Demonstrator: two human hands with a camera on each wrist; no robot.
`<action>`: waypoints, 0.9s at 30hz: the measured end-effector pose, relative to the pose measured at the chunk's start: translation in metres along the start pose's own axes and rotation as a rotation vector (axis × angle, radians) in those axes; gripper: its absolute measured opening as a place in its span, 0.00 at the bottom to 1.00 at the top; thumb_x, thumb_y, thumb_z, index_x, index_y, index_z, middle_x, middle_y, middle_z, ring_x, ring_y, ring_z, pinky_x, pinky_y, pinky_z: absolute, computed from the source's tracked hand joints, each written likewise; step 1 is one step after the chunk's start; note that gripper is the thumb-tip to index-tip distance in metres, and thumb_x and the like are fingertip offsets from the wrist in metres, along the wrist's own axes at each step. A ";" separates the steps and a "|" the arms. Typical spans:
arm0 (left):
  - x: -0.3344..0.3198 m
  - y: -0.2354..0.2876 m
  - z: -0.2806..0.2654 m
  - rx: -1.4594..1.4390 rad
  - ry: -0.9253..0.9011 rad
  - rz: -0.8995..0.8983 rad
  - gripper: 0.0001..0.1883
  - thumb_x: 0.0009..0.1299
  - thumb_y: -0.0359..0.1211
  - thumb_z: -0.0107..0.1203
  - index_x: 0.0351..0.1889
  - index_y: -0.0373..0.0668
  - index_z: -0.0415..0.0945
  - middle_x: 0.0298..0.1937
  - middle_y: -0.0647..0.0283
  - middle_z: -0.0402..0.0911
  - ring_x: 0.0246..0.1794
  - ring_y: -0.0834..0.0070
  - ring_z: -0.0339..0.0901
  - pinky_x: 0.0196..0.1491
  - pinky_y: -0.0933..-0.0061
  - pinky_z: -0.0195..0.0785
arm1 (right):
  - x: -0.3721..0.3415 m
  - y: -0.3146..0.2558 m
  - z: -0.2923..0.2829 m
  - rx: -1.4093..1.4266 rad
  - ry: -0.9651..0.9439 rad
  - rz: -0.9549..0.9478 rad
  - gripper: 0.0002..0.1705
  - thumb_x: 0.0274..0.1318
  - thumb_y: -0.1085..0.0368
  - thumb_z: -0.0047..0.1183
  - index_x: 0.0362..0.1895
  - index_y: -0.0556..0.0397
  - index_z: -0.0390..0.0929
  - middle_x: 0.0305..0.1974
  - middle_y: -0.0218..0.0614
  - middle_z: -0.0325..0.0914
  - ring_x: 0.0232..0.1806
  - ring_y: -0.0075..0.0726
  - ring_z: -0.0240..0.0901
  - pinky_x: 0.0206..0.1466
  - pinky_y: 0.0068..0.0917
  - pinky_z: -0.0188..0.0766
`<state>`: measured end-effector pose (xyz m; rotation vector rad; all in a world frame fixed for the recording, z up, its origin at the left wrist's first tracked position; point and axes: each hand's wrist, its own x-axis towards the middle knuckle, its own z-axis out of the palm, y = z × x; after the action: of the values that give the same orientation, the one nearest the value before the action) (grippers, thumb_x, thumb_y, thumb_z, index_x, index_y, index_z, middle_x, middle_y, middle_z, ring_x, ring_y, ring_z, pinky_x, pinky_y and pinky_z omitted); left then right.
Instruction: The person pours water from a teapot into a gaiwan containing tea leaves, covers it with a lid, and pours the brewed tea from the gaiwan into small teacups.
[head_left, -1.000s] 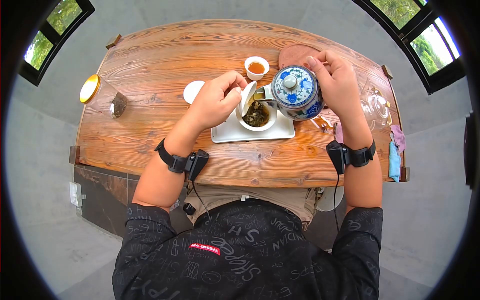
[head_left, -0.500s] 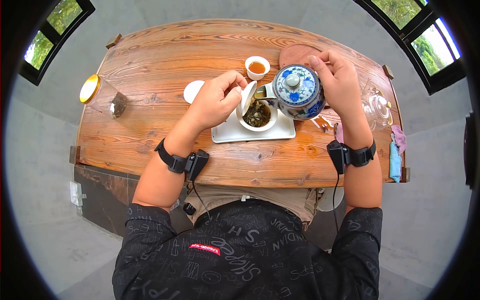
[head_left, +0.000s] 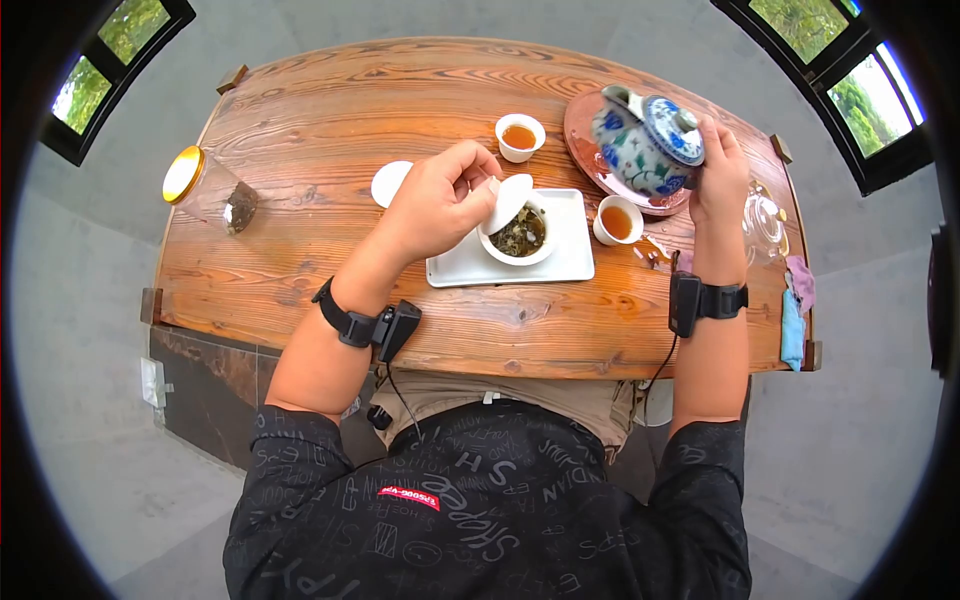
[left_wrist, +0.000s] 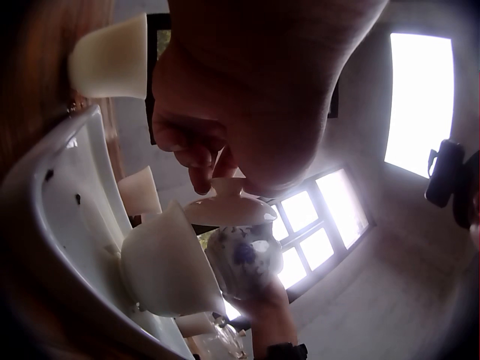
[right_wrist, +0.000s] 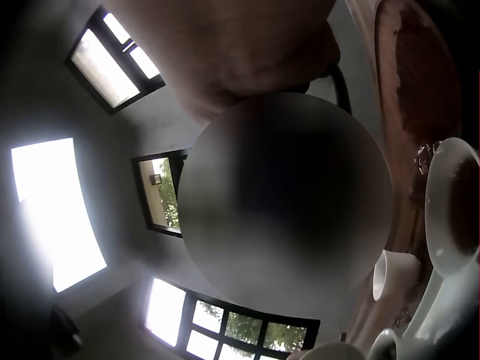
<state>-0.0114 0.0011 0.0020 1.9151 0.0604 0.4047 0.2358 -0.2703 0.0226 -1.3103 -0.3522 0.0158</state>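
Lid and teapot handled together above a tea setting on a wooden worktop. The person's left grip pinches the white gaiwan lid, tilted over the left side of the gaiwan bowl, whose wet tea leaves are partly exposed; whether lid and rim touch cannot be told. The bowl sits on the white rectangular tray. The right grip grasps the blue-and-white porcelain teapot at its handle; the pot appears raised over the reddish-brown round tray, spout turned away from the bowl. In such two-handed work the lid is best pinched by its knob, clear of a rim that may be hot, its edge over the bowl so that drips fall inside; the teapot is best kept steady, spout high. The chief obstacle is probably the near teacup, filled and standing between the trays, where a low swing could knock it. A second filled teacup stands beyond the bowl. Farther out: a white cup, a gold-lidded jar and a clear glass teapot.
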 end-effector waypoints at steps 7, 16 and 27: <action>0.000 0.008 0.004 0.073 -0.047 0.005 0.07 0.72 0.31 0.63 0.44 0.39 0.82 0.33 0.75 0.79 0.28 0.90 0.68 0.32 0.82 0.63 | 0.008 0.037 -0.019 -0.041 0.329 -0.126 0.11 0.77 0.59 0.56 0.39 0.52 0.79 0.30 0.25 0.80 0.24 0.14 0.68 0.24 0.16 0.60; 0.006 0.022 0.015 0.460 -0.029 0.367 0.11 0.64 0.33 0.69 0.41 0.40 0.86 0.33 0.63 0.80 0.31 0.69 0.78 0.34 0.69 0.72 | 0.008 0.056 -0.022 -0.040 0.399 -0.105 0.12 0.75 0.59 0.59 0.39 0.54 0.79 0.26 0.24 0.77 0.22 0.15 0.65 0.23 0.18 0.60; 0.011 0.031 0.021 0.729 -0.185 0.371 0.10 0.63 0.36 0.69 0.39 0.42 0.87 0.34 0.61 0.81 0.34 0.61 0.81 0.37 0.62 0.75 | 0.011 0.066 -0.028 -0.062 0.397 -0.133 0.12 0.75 0.58 0.59 0.39 0.52 0.79 0.26 0.21 0.75 0.21 0.14 0.64 0.22 0.17 0.60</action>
<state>0.0011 -0.0263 0.0263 2.6896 -0.3140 0.4915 0.2659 -0.2767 -0.0435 -1.3142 -0.0997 -0.3649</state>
